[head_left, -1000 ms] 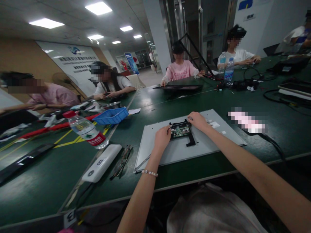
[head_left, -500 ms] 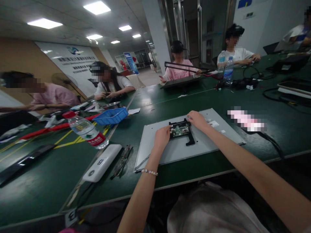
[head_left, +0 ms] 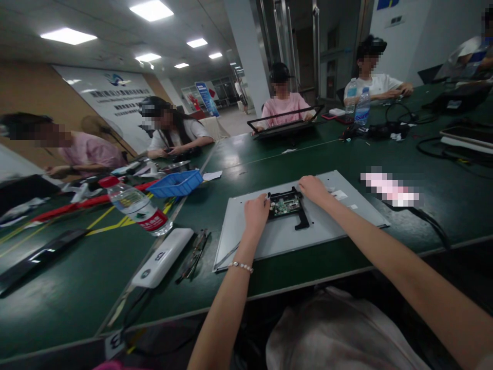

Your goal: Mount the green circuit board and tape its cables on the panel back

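A green circuit board [head_left: 287, 205] sits within a black plastic bracket [head_left: 303, 221] on the grey back of a flat panel [head_left: 246, 246]. My left hand [head_left: 257, 213] is beside the bracket's left edge, fingers curled together at the board's side; whatever they pinch is too small to make out. Past the bracket's upper right corner, my right hand [head_left: 315, 191] rests low over the panel with its fingers bent inward. Its fingertips are partly hidden, and I cannot tell what is in them. A thin cable [head_left: 231, 252] runs along the panel's left side under my left wrist.
Left of the panel lie folded eyeglasses [head_left: 194, 254], a white power bank [head_left: 164, 258], a water bottle [head_left: 138, 208] and a blue tray [head_left: 176, 184]. A blurred-out device [head_left: 389, 190] with a cable lies to the right. Several people sit around the green table [head_left: 308, 280].
My left hand has drawn slightly left, off the board's edge. My right hand has shifted a little to the right. Across the table, a person in pink has lowered a black frame onto a dark panel.
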The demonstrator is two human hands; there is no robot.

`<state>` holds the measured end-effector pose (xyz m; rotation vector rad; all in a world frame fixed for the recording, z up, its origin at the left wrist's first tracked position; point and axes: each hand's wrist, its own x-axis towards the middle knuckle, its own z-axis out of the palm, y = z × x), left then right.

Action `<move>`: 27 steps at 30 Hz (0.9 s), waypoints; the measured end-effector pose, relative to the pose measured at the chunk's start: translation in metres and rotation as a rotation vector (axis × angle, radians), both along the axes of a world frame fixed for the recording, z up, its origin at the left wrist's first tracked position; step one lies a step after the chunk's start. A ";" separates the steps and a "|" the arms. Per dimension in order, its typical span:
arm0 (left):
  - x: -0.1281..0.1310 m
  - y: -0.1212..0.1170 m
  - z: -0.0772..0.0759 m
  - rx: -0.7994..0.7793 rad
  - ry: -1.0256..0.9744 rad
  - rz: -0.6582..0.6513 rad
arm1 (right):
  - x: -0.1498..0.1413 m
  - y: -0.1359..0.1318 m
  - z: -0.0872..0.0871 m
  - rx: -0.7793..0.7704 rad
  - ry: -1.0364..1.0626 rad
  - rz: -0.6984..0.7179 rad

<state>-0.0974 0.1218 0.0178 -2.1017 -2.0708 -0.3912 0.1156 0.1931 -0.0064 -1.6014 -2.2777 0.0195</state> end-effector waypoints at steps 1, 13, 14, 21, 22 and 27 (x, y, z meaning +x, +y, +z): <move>0.001 0.001 0.001 -0.001 0.020 0.001 | 0.000 0.000 0.000 0.003 -0.003 0.000; -0.009 -0.002 0.009 0.087 0.142 0.033 | 0.003 0.003 -0.004 0.027 0.037 0.041; -0.011 -0.002 0.008 0.081 0.149 0.033 | 0.003 0.003 -0.004 0.018 0.033 0.049; -0.018 0.002 -0.003 0.020 0.129 0.010 | 0.008 0.004 -0.002 0.033 0.114 0.056; -0.018 0.002 -0.004 0.022 0.124 0.006 | 0.010 0.005 -0.002 0.039 0.129 0.049; -0.021 0.001 -0.003 0.018 0.134 0.007 | 0.018 0.010 -0.003 0.033 0.173 0.002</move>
